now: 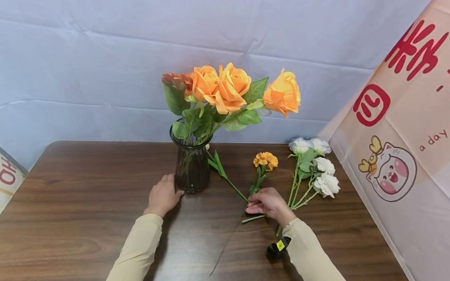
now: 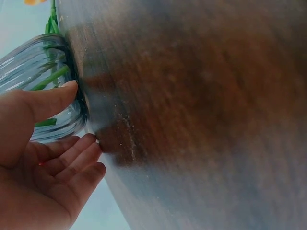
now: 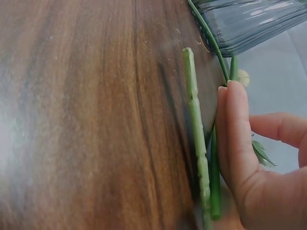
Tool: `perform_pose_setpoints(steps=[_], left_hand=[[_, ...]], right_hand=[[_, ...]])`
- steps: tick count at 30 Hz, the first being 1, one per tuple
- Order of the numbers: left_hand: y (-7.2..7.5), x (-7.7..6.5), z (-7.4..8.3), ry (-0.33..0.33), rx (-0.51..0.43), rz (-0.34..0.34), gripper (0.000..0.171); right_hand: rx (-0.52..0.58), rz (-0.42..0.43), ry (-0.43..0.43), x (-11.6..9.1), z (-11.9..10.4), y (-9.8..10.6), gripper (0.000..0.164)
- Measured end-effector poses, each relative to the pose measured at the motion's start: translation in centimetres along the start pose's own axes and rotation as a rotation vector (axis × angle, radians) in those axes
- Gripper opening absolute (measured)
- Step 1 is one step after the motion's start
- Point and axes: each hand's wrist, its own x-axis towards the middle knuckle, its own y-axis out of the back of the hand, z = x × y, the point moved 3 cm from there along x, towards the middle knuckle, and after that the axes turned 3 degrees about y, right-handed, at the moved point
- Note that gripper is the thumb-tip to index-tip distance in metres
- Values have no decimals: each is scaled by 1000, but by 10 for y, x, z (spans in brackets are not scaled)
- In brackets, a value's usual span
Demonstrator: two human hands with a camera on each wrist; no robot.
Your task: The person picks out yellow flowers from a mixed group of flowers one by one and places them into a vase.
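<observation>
My left hand (image 1: 163, 194) rests at the lower left of the dark ribbed glass vase (image 1: 190, 169), fingers loosely extended and thumb against its base in the left wrist view. Several orange roses (image 1: 230, 87) and a rust-red flower (image 1: 176, 80) stand in the vase; one rose leans far right. My right hand (image 1: 269, 204) pinches the thin stem of an orange carnation (image 1: 265, 160), whose head points away from me. A leafy green stem (image 1: 228, 180) with a pale bud (image 3: 243, 77) lies beneath that hand, running from beside the vase.
Several white roses (image 1: 325, 183) lie at the right of the brown wooden table (image 1: 76, 222), one stem end (image 3: 196, 129) reaching under my right hand. A black strap device (image 1: 277, 247) sits at my right wrist. A pale cloth backdrop (image 1: 104, 70) and a printed banner (image 1: 418, 121) border the table.
</observation>
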Motion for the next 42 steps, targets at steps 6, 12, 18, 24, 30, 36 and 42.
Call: perform_pose_setpoints(steps=[6,12,18,24,30,36,42], left_hand=[[0,-1,0,2,-11,7,62],[1,-2,0,4,-21,10,62],[0,-2,0,4,-21,6,62],[0,-1,1,6,-19,1,62],[0,-1,1,8,-20,0,63],[0,-1,0,-2,-19,10,62],[0,-1,0,-6,-15,12,62]], right_hand=[[19,-15,7,-2,-1,2,10],[31,-40,18,-7,-3,4,20],[43,-53,39,-12,-7,8,21],[60,-57,51,-15,-14,14,15],[62,-66,66,-18,-24,18,13],[73,-73,66,-20,-29,21,20],[89,-66,70,-19,-29,22,20]])
